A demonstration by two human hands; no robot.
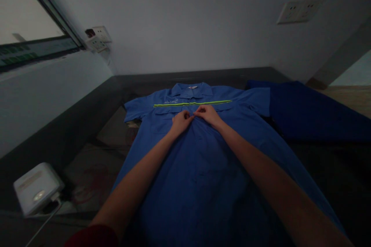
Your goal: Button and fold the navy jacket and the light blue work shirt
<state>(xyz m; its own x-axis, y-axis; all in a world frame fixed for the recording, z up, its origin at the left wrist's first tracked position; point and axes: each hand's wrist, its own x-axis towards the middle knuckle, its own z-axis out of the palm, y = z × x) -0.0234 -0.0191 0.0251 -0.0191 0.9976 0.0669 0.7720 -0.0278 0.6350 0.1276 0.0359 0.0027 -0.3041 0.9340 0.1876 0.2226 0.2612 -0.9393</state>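
Observation:
A blue short-sleeved work shirt [185,170] lies spread out face up, its collar at the far end and a yellow-green stripe across the chest. Both hands meet at the front opening, just below the stripe. My left hand [182,120] pinches the shirt's front edge between thumb and fingers. Close against it, my right hand [208,113] pinches the same edge from the other side. The cloth gathers in small folds under the fingertips. Whether a button is between them is too small to tell.
Dark blue folded cloth [315,112] lies at the right, by the shirt's sleeve. A white box with a cable [39,189] sits at the lower left. Wall sockets [300,10] are at the upper right, with more sockets [98,39] near the window at left.

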